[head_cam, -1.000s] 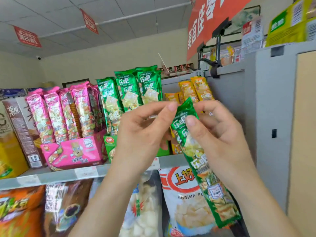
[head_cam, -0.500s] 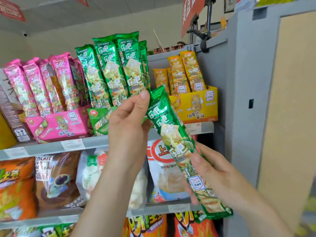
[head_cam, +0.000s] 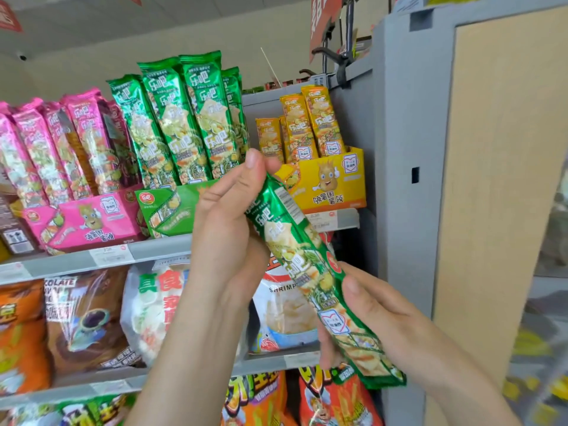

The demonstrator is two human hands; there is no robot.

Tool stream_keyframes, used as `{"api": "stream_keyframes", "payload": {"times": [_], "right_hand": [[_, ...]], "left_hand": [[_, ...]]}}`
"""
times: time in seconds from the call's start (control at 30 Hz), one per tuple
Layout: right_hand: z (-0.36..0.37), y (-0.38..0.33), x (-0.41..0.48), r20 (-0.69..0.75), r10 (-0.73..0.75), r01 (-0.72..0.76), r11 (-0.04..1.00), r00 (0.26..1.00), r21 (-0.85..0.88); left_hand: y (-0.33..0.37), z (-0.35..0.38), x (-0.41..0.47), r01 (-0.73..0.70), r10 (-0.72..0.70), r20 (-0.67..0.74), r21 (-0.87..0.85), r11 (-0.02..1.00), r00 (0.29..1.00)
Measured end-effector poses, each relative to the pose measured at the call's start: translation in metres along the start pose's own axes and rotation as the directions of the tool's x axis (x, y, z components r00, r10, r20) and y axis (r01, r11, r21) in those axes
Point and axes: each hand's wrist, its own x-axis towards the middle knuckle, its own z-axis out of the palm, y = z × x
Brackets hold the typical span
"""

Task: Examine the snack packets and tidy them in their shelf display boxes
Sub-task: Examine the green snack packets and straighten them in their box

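Observation:
A long green snack packet (head_cam: 302, 259) slants down to the right in front of the shelves, held at both ends. My left hand (head_cam: 229, 229) pinches its top end between thumb and fingers. My right hand (head_cam: 365, 315) grips its lower part from behind and below. A barcode strip shows near the packet's top. Behind, the green display box (head_cam: 167, 210) holds several upright green packets (head_cam: 184, 118). To its left stands the pink display box (head_cam: 86, 222) with pink packets (head_cam: 58, 146). To its right, the yellow display box (head_cam: 335, 179) holds yellow packets (head_cam: 310, 124).
The boxes stand on a grey shelf (head_cam: 101, 259) with price tags. Below hang larger snack bags, among them a shrimp chips bag (head_cam: 285, 312) and a brown chocolate bag (head_cam: 83, 318). A grey upright panel (head_cam: 405, 179) and a beige board (head_cam: 498, 179) close the right side.
The view tilted down and the packet sits lower in front of the shelves. My right hand slid from the packet's top to its lower part; the packet twisted, showing its barcode.

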Motion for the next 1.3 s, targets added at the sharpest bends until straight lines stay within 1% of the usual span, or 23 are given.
{"api": "stream_keyframes", "payload": {"times": [0.03, 0.1, 0.17, 0.23, 0.3, 0.43, 0.57, 0.67, 0.77, 0.87, 0.93, 1.0, 1.03, 1.07, 1.1, 1.2, 1.27, 1.3], "right_hand": [[0.0, 0.0, -0.003, 0.001, 0.019, -0.019, 1.0, 1.0, 0.002], [0.002, 0.002, -0.005, -0.069, 0.01, -0.017, 0.996, 0.998, -0.092], [0.007, 0.004, -0.005, -0.166, -0.045, 0.009, 0.977, 0.985, -0.211], [0.013, 0.008, -0.004, -0.249, -0.108, 0.025, 0.949, 0.962, -0.315], [0.019, 0.011, -0.002, -0.302, -0.178, 0.049, 0.92, 0.937, -0.39], [0.029, 0.015, 0.002, -0.343, -0.326, 0.114, 0.85, 0.881, -0.515], [0.034, 0.018, 0.008, -0.377, -0.401, 0.133, 0.812, 0.835, -0.569], [0.035, 0.019, 0.011, -0.393, -0.408, 0.103, 0.789, 0.824, -0.605], [0.037, 0.022, 0.013, -0.42, -0.386, 0.072, 0.8, 0.822, -0.595], [0.039, 0.02, 0.015, -0.41, -0.351, 0.1, 0.848, 0.842, -0.52], [0.035, 0.019, 0.015, -0.363, -0.272, 0.128, 0.919, 0.891, -0.373], [0.03, 0.018, 0.011, -0.269, -0.154, 0.111, 0.979, 0.951, -0.169], [0.028, 0.018, 0.009, -0.217, -0.115, 0.092, 0.989, 0.97, -0.113], [0.028, 0.019, 0.008, -0.184, -0.1, 0.083, 0.992, 0.978, -0.097], [0.028, 0.02, 0.007, -0.184, -0.101, 0.084, 0.991, 0.978, -0.102], [0.035, 0.023, 0.008, -0.296, -0.153, 0.111, 0.982, 0.943, -0.152], [0.039, 0.025, 0.009, -0.338, -0.204, 0.157, 0.974, 0.919, -0.16], [0.041, 0.025, 0.01, -0.351, -0.226, 0.18, 0.971, 0.909, -0.159]], "left_hand": [[0.0, 0.0, 0.001, -0.009, 0.009, -0.013, 0.002, 1.0, 1.0], [-0.002, 0.0, 0.002, -0.065, 0.066, -0.022, 0.035, 0.997, 0.998], [-0.004, -0.002, 0.003, -0.128, 0.133, -0.021, 0.138, 0.982, 0.991], [-0.008, -0.003, 0.002, -0.149, 0.156, -0.005, 0.253, 0.956, 0.988], [-0.012, -0.002, -0.002, -0.138, 0.149, -0.019, 0.261, 0.955, 0.989], [-0.019, -0.002, -0.013, -0.089, 0.109, -0.075, 0.231, 0.969, 0.991], [-0.029, -0.003, -0.031, -0.019, 0.011, 0.031, 0.24, 0.971, 0.999], [-0.031, -0.01, -0.038, 0.009, -0.021, 0.044, 0.271, 0.962, 0.999], [-0.027, -0.015, -0.041, 0.018, -0.041, 0.073, 0.294, 0.956, 0.996], [-0.023, -0.019, -0.042, -0.001, -0.01, 0.039, 0.288, 0.958, 0.999], [-0.019, -0.02, -0.041, -0.011, 0.012, -0.006, 0.246, 0.969, 1.0], [-0.015, -0.022, -0.037, -0.018, 0.027, -0.052, 0.177, 0.984, 0.998], [-0.014, -0.023, -0.035, -0.029, 0.037, -0.056, 0.14, 0.99, 0.998], [-0.013, -0.024, -0.033, -0.034, 0.039, -0.047, 0.108, 0.994, 0.998], [-0.014, -0.025, -0.033, -0.033, 0.035, -0.03, 0.089, 0.995, 0.999], [-0.016, -0.024, -0.033, -0.009, 0.008, 0.019, 0.078, 0.997, 1.0], [-0.017, -0.024, -0.034, 0.015, -0.017, 0.016, 0.126, 0.992, 1.0], [-0.018, -0.025, -0.035, 0.013, -0.02, 0.039, 0.172, 0.985, 0.999]]}}
